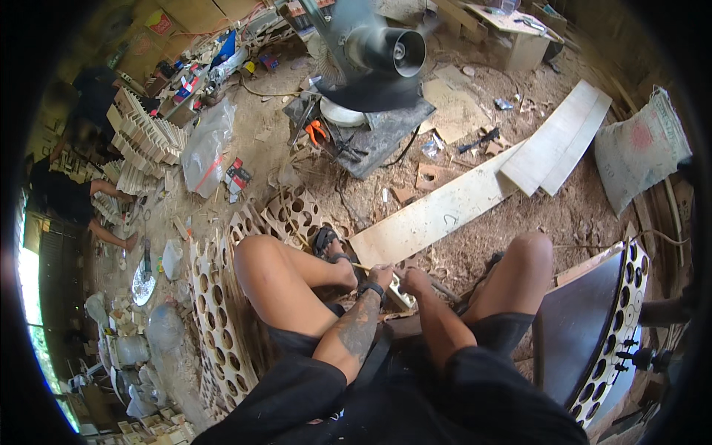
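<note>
Between my knees, my left hand [381, 277] and my right hand [414, 281] are close together, both with curled fingers. A thin yellowish strip or cord [360, 265] runs up to my left hand from the left. What the fingers hold is too small to name. Just below the hands is a small pale wooden piece [401, 300]; I cannot tell whether they touch it. A dark rod-like length [446, 291] shows beside my right hand, toward my right knee. A long pale board [437, 211] lies on the floor just beyond my hands.
Hole-cut wooden panels [215, 319] stand by my left leg; a dark sheet [578, 326] is at right. Ahead are a fan [397, 53], orange-handled pliers [316, 132], stacked boards [556, 141] and a white sack [642, 152]. Another person [63, 185] is at far left.
</note>
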`<state>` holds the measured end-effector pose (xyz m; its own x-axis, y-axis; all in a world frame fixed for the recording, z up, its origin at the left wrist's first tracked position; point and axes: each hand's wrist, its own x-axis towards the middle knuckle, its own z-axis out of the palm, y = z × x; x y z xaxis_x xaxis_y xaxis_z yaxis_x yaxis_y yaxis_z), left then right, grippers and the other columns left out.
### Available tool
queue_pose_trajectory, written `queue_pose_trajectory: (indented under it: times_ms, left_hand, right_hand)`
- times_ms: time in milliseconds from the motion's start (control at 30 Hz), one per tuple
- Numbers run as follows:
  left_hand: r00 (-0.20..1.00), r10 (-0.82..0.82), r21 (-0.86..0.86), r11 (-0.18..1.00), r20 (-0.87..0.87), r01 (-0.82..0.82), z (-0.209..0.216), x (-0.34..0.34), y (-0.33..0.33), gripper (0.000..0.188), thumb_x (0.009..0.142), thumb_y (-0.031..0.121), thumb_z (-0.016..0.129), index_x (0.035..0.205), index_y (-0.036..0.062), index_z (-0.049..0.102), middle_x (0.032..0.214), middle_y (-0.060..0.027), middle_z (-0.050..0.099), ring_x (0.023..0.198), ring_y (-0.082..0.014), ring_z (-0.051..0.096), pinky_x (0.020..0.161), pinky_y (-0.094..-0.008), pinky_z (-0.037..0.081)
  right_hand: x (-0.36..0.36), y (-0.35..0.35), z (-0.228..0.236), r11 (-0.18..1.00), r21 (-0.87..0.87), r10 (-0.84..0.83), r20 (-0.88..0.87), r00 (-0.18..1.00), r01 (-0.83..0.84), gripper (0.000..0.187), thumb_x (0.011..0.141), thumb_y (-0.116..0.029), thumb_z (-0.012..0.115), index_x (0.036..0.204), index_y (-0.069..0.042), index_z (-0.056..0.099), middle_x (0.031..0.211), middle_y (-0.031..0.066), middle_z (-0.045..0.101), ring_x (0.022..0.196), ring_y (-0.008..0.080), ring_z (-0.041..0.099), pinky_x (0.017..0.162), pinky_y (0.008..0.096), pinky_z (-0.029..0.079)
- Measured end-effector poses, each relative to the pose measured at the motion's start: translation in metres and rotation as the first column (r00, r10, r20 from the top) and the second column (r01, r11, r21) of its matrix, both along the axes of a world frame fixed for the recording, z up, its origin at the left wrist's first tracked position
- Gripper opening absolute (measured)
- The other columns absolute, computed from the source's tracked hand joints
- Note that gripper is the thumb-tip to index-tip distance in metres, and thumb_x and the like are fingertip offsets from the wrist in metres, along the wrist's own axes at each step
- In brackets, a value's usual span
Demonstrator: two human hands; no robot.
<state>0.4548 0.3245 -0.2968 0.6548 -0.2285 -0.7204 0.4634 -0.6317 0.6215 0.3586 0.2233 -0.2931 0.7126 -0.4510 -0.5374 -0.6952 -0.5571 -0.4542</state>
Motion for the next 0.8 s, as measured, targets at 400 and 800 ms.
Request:
queue_pose_trajectory:
  times_ms: [400, 800]
  left_hand:
    - [0.829, -0.530, 0.040, 0.846, 0.180, 0.532, 0.074, -0.042, 0.002, 0.031, 0.085, 0.034, 0.067, 0.101, 0.0067, 0.068, 0.096, -0.0137, 0.071, 0.091, -0.0235, 0.068, 0.081, -0.0348, 0.052]
    - [0.836, -0.528, 0.080, 0.849, 0.151, 0.522, 0.063, -0.046, 0.012, 0.033, 0.085, 0.037, 0.066, 0.100, 0.0075, 0.068, 0.093, -0.0149, 0.071, 0.090, -0.0275, 0.069, 0.081, -0.0373, 0.053]
  right_hand:
    - [-0.001, 0.049, -0.104, 0.986, -0.042, -0.160, -0.028, 0.987, 0.159, 0.022, 0.083, -0.023, 0.060, 0.088, -0.006, 0.072, 0.096, 0.0182, 0.070, 0.095, 0.0309, 0.068, 0.078, 0.0404, 0.056]
    - [-0.002, 0.048, -0.125, 0.993, 0.035, -0.114, -0.040, 0.993, 0.115, 0.022, 0.083, -0.026, 0.061, 0.089, -0.008, 0.073, 0.095, 0.0167, 0.070, 0.097, 0.0295, 0.068, 0.080, 0.0399, 0.055]
